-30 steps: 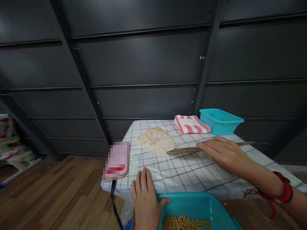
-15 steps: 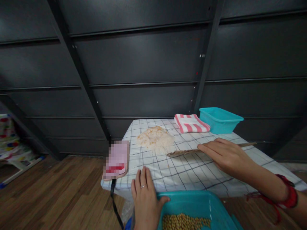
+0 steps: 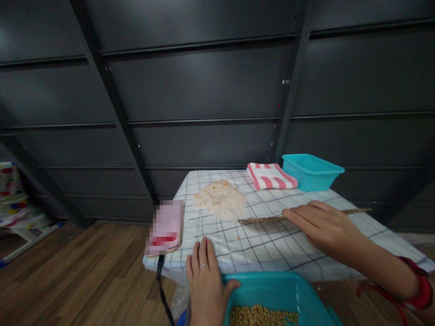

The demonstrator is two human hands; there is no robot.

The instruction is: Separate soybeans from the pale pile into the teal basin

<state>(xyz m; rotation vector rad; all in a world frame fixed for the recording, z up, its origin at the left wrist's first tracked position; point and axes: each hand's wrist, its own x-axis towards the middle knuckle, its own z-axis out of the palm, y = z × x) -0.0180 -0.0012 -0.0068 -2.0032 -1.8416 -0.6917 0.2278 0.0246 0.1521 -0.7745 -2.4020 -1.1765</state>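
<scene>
Silvery ring (image 3: 203,265), red wristband (image 3: 423,290).
The slim ring sits on the left hand (image 3: 206,285); the wristband circles the right wrist (image 3: 403,277), its trailing red cords (image 3: 377,293) perhaps braided, though blurred.

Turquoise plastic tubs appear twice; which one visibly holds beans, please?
The near turquoise plastic tub, at the left hand, shows tan beans; the far one, beside the folded pink-striped towel, shows none.

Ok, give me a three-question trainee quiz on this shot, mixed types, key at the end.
1. What is the right hand holding?
2. True or false: in the picture, the folded striped towel lies left of the far turquoise basin.
3. What lies in the near turquoise basin? A) water B) tan beans C) the towel

Key: 1. A piece of cardboard. 2. True. 3. B.
</scene>
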